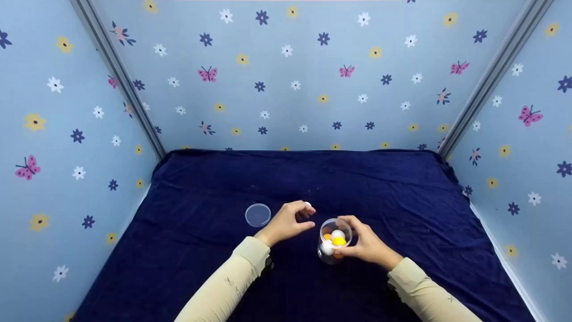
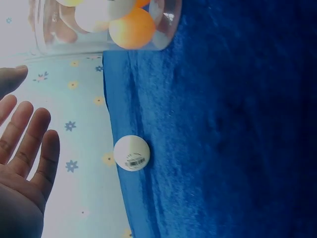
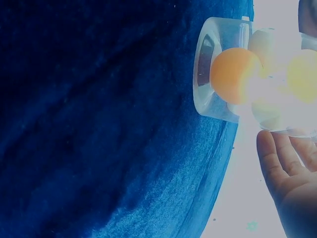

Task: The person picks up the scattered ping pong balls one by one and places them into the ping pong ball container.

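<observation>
My right hand (image 1: 368, 243) grips a clear plastic jar (image 1: 330, 258) near its rim, thumb on the near side and fingers on the far side. Inside are several table tennis balls in white, orange and yellow, among them an orange ball (image 3: 235, 75) low in the jar in the right wrist view. To the left of the jar is my left hand (image 1: 288, 221), its fingers loosely extended and nothing held. One white table tennis ball (image 2: 131, 153) lies on the cloth beyond those fingers, printed side showing; in the head view they partly hide it.
A round clear lid (image 1: 258, 215) lies flat on the dark blue cloth (image 1: 380, 179), left of the left hand. Flower-patterned walls (image 1: 286, 98) stand at the back and both sides, with grey metal posts (image 1: 120, 76) at the back corners.
</observation>
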`<state>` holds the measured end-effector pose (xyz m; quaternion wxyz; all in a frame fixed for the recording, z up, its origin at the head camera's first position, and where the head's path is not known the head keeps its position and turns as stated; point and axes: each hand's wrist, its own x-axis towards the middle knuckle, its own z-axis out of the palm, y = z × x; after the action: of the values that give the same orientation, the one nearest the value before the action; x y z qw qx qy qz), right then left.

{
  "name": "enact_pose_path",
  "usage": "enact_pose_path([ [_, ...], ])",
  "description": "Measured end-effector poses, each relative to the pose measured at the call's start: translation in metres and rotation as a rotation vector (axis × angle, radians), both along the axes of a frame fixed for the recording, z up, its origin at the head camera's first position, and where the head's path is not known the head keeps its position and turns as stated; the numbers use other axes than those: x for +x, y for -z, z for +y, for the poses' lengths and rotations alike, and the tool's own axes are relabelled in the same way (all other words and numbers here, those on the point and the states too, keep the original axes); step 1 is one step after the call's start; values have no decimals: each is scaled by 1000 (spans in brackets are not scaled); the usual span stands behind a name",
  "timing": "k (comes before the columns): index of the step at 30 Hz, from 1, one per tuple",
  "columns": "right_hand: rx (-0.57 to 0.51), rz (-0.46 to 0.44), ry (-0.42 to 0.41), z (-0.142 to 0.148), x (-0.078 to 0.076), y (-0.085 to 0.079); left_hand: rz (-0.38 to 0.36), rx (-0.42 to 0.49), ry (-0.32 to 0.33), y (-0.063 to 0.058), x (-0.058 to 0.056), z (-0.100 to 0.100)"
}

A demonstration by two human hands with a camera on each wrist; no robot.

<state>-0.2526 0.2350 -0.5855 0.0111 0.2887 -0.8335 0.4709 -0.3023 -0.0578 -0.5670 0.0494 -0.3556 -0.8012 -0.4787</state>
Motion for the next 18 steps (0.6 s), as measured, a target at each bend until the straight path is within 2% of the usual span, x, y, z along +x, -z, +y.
enact_pose_path([
  [10,-2,8,5,-1,1,-1,-31,-14,-66,19,-9,-7],
  [18,-3,10,2,-1,1,-1,-50,-29,-97,25,-14,-10],
])
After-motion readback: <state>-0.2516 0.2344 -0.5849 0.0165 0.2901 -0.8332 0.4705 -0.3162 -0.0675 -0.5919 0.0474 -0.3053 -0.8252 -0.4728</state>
